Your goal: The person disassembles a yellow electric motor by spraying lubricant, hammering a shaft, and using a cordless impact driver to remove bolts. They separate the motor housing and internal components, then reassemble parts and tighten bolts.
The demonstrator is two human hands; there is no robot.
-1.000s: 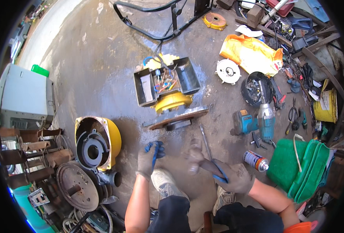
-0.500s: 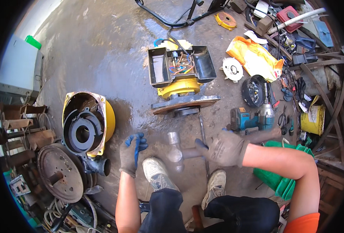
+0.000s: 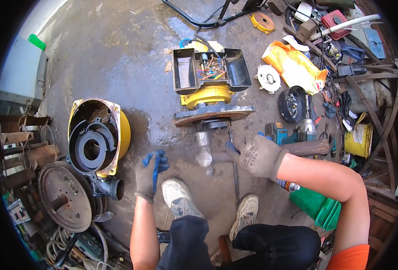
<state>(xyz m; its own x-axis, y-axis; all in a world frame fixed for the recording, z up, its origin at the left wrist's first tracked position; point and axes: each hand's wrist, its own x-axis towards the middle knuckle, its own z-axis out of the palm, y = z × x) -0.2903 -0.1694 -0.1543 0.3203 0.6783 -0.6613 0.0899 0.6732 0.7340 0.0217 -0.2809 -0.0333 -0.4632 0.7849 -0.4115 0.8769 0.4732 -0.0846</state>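
My right hand [image 3: 262, 157], in a grey-brown work glove, is closed round the wooden handle [image 3: 307, 147] of a hammer. The steel hammer head [image 3: 204, 156] stands at the dark hub [image 3: 213, 124] of a yellow electric motor [image 3: 208, 96]; I cannot tell if they touch. A rusty-edged flange plate [image 3: 214, 115] sits behind that hub, and the motor's black terminal box [image 3: 186, 72] lies open with coloured wires showing. To the left, my gloved left hand [image 3: 149, 174] hovers with loosely bent fingers, nothing visible in them. It is nearest the yellow pump housing [image 3: 124, 135].
A rusty disc with a stub shaft [image 3: 66, 198] leans at the left. Under the hammer lies a thin metal rod [image 3: 235, 177]. On the right are a teal power tool [image 3: 278, 132], a black bowl of small parts [image 3: 293, 104], a green plastic container [image 3: 313, 204] and piled scrap.
The hammer head has moved up to the motor's hub from lower down, with my right hand rising slightly. My left hand has hardly moved.
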